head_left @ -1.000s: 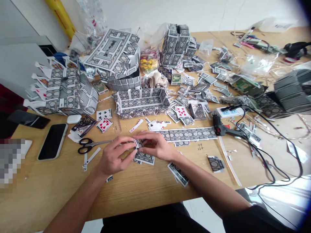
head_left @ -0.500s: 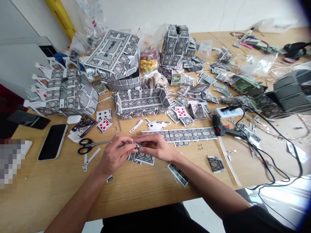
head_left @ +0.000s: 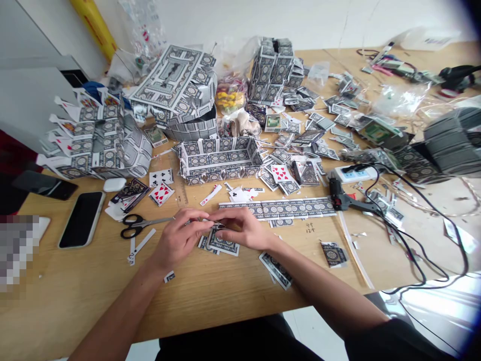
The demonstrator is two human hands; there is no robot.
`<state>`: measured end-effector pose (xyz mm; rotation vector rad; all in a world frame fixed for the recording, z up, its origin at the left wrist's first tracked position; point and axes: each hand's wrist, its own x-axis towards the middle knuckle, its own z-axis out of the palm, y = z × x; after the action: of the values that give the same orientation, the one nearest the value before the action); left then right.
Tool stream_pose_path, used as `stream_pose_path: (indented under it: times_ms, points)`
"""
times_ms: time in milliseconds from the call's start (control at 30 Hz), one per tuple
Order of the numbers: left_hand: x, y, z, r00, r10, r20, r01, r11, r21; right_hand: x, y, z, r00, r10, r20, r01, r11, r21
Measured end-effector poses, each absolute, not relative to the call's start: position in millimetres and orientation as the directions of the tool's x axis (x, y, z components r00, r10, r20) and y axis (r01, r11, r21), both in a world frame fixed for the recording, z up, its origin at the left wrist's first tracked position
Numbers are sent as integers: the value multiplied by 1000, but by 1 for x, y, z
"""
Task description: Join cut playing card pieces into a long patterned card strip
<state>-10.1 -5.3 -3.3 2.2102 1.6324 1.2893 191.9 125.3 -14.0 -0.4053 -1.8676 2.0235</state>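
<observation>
Head view: a small piece of playing card point(head_left: 216, 226) is pinched between the two hands, above the middle of the wooden bench point(head_left: 75, 286). It is tiny and mostly hidden by the fingers, so its exact shape is hard to make out. The left hand point(head_left: 178, 238) is curled, its fingertips closed on the piece from one side. The right hand point(head_left: 242, 228) comes in from the other side, with its thumb and fingers also closed on the piece and almost meeting the left hand's fingertips. Just below the hands lies a strip of patterned card backs point(head_left: 221, 244), and just beyond them a long row of joined card backs point(head_left: 278, 208) runs along the bench. Beside the left hand lie black-handled scissors point(head_left: 141, 225), with a smartphone point(head_left: 81, 219) farther left. Past the row stands an open-topped box built from cards point(head_left: 220, 160). To the right, a hot glue gun point(head_left: 341, 198) rests near a white power strip point(head_left: 355, 173). Loose cards and cut scraps point(head_left: 300, 138) cover much of the bench's far side.
</observation>
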Motion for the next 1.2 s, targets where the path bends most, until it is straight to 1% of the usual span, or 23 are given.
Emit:
stream_pose_path:
  times_ms: [167, 400, 467, 600, 800, 1000, 1067, 1100, 1200]
  points:
    - [-8, -5, -1, 11, 818, 575, 717, -407, 565, 190, 123, -14, -890, 453, 56, -77, -28, -997]
    - [-7, -5, -3, 28, 820, 572, 750, -395, 530, 188, 122, -8, -869, 476, 133, -126, 47, -991]
    - [-7, -6, -3, 29, 818, 575, 748, -399, 531, 189, 121, -8, -869, 482, 115, -121, 21, -992]
    - [-7, -7, -3, -23, 806, 591, 720, -397, 569, 189, 119, -8, -864, 502, 40, -57, -18, -998]
    - [-6, -7, -3, -40, 806, 590, 728, -381, 570, 188, 120, -8, -851, 520, 78, -53, 64, -997]
    - [-6, -8, -7, -61, 805, 590, 744, -358, 565, 188, 118, -7, -842, 538, 52, -61, 2, -998]
    - [-6, -8, -8, -62, 807, 587, 756, -346, 555, 188, 118, -7, -836, 543, 75, -64, 40, -997]
    - [-6, -8, -8, -58, 810, 584, 761, -343, 551, 188, 118, -7, -830, 549, 103, -68, 83, -994]
    - [-6, -7, -9, -36, 823, 567, 762, -344, 549, 187, 118, -9, -798, 560, 223, -83, 264, -961]
